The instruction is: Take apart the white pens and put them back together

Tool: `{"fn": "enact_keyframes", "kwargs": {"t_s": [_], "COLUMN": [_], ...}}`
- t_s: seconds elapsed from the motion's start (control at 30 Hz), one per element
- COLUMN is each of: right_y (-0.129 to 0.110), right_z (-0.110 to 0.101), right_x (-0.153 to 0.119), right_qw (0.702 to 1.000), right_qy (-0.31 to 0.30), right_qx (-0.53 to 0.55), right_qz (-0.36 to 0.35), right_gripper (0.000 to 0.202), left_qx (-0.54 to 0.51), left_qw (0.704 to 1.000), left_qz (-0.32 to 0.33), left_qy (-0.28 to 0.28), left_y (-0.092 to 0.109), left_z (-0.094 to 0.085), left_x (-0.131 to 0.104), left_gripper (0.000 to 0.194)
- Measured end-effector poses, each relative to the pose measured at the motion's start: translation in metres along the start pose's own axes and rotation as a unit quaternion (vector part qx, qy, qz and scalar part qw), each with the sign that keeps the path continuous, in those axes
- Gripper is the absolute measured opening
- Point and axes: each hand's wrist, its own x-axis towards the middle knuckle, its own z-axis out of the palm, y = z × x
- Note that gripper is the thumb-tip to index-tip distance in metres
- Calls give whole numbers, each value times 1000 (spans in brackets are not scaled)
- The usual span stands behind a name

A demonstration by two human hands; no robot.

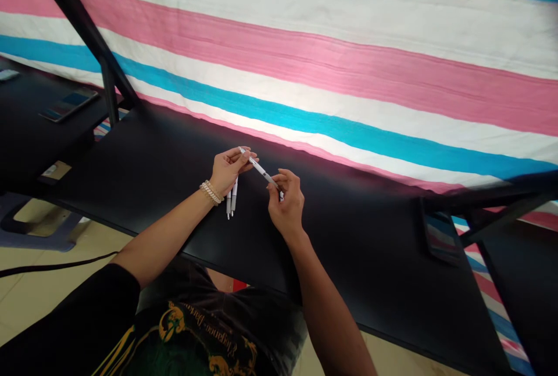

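Observation:
A slim white pen is stretched between my two hands above the black table. My left hand, with a pale beaded bracelet at its wrist, pinches the pen's upper left end. At the lower right end, the fingers of my right hand are closed on the same pen. Two more white pens lie side by side on the table just under my left hand, their metallic tips towards me. Their far ends are hidden behind that hand.
The black table runs up to a striped cloth at the back. A dark phone-like slab lies at the right end. Black metal frame bars rise at the left. On the neighbouring table lies another flat device. A plastic stool stands below.

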Motion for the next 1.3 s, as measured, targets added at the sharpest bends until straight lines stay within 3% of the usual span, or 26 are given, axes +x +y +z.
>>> {"fn": "enact_keyframes", "kwargs": {"t_s": [0.3, 0.47, 0.67, 0.83, 1.0, 1.3], "right_y": [0, 0, -3, -4, -4, -3], "right_z": [-4, -1, -3, -4, -3, -6], "right_x": [1, 0, 1, 0, 0, 5], "right_qw": [999, 999, 999, 998, 997, 998], "right_qy": [-30, -52, -45, -62, -64, -57], "right_qx": [-5, 6, -14, -4, 22, -14], "right_qz": [18, 1, -9, 2, 48, 21], "right_gripper": [22, 25, 15, 15, 24, 23], "left_qx": [34, 42, 63, 43, 43, 20], "left_qw": [999, 999, 998, 999, 999, 999], "left_qz": [5, 29, 29, 23, 13, 29], "left_qy": [-10, -10, -5, 2, -15, 1], "left_y": [-2, -1, 0, -2, -2, -2], "left_z": [0, 0, 2, 3, 2, 0], "left_x": [-1, -1, -3, -3, -3, 0], "left_gripper": [43, 60, 51, 62, 48, 41]}}
